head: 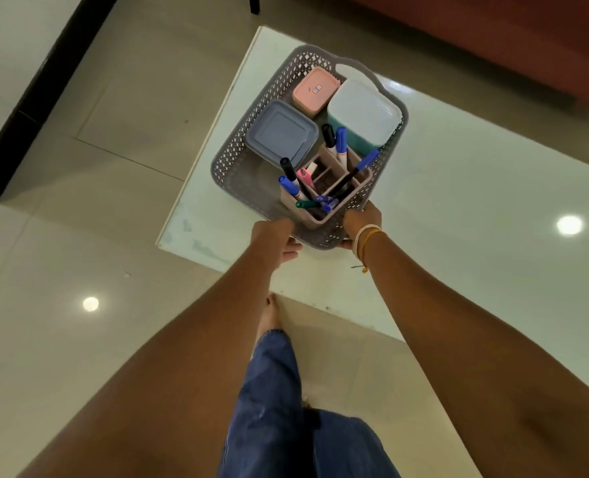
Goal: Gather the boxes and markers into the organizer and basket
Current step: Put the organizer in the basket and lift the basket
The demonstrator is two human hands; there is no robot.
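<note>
A: Where's the basket?
B: On the desk, near the desk's left end. Held at its near corner.
A: By which hand?
B: Both. Left hand on the basket's near-left wall, right hand on the near-right wall. About as close, each one.
A: Fingers?
B: Curled round the rim, looks like. Tips mostly hidden, so can't tell how tight.
A: And inside?
B: Organizer at the basket's near end, full of markers standing up, some leaning. Then 3 boxes: grey box left, pink box at the far end, teal box right.
A: Long way of the basket?
B: Runs away from the hands, toward the far handle. Prob. all gathered; just a lift or slide left.
</note>
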